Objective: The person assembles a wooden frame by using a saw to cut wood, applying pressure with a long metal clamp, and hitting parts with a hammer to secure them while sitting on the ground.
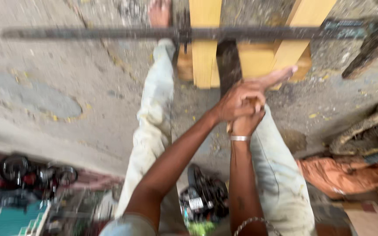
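Head view: your left hand (pixel 237 101) and right hand (pixel 245 123) both clench one wooden handle (pixel 229 126), its dark blade (pixel 228 65) against yellow planks (pixel 205 48), upper centre.

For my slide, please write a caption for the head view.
Both hands clasp a wooden handle above yellow wooden planks on grey concrete ground.

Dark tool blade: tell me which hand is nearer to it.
Left. The left hand grips the wooden handle just below the dark blade; the right hand clasps the handle under it, farther from the blade.
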